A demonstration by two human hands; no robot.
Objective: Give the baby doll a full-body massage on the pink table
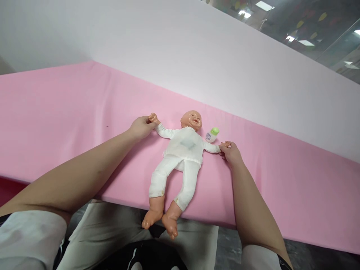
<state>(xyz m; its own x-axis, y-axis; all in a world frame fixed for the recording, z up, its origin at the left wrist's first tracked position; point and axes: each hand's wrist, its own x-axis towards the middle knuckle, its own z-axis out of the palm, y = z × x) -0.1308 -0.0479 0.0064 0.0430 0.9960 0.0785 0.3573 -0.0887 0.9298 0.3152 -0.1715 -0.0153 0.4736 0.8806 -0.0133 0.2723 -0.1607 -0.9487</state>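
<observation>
A baby doll point(185, 146) with a white cloth body lies on its back on the pink padded surface, its arms spread out. Its bare feet hang past the front edge. My left hand point(142, 127) is closed around the doll's wrist on the left of the view, just below its small fist. On the other side, my right hand point(232, 153) pinches the doll's other hand between thumb and fingers. A small bottle point(212, 135) with a light green cap lies beside the doll's head, close to the arm on the right.
The pink surface point(64, 112) runs along a white wall point(174, 48) that rises behind it. A glass pane point(298, 30) with reflected lights tops the wall at the upper right. My legs point(107, 228) are under the front edge.
</observation>
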